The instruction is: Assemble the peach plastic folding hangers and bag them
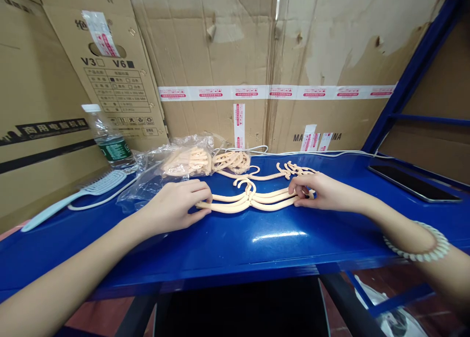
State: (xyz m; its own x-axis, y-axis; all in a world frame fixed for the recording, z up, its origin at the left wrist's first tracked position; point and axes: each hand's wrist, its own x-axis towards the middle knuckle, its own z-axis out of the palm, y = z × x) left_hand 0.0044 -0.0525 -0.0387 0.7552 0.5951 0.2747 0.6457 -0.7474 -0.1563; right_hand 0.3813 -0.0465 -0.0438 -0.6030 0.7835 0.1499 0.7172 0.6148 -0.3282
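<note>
Several cream plastic clothes hangers (230, 208) lie together on the blue tabletop, their hooks curling away at the middle. My left hand (179, 202) grips their left ends, thumb in front and fingers over the top. At the right ends, my right hand (312, 189) is closed round them with bent fingers. Both outer tips are partly hidden by my fingers. Just behind lies another cream hanger (270, 176), with more hooks (292, 169) bunched at the right. A clear plastic bag (147, 173) of cream hangers (189, 162) sits behind my left hand.
To the left lie a pale blue hairbrush (55, 210) and a water bottle (110, 141). A dark phone (411, 183) rests at the right. Cardboard (216, 48) walls the back, with a white cable (330, 153) along its base. A blue metal post (407, 73) rises at right.
</note>
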